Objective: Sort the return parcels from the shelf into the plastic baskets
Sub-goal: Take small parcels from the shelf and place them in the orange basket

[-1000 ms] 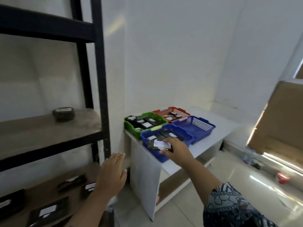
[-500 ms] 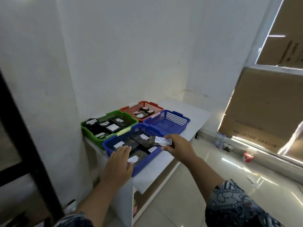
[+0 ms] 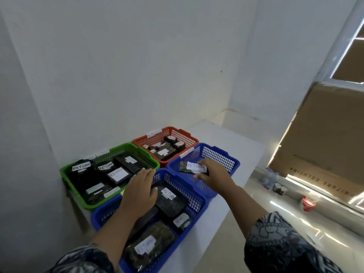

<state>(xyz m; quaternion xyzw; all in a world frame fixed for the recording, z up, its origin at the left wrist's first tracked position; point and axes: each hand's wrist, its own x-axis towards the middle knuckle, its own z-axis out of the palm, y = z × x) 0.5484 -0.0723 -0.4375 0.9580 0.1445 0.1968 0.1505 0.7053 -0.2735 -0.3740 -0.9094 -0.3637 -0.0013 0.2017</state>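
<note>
While your right hand (image 3: 213, 175) pinches a parcel (image 3: 192, 167) above the blue basket (image 3: 235, 164) at one o'clock, your left hand (image 3: 140, 192) lies flat, fingers straight, over the near basket (image 3: 199, 206). Three baskets hold parcels already; the shelf is unseen.

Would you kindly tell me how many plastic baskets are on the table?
4: green basket left, red basket behind, far blue basket right, near blue basket in front. None seems hidden.

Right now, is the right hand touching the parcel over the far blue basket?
Touching. The head view shows the right hand pinching the parcel at its near end, with no gap between them, above the far blue basket.
</note>
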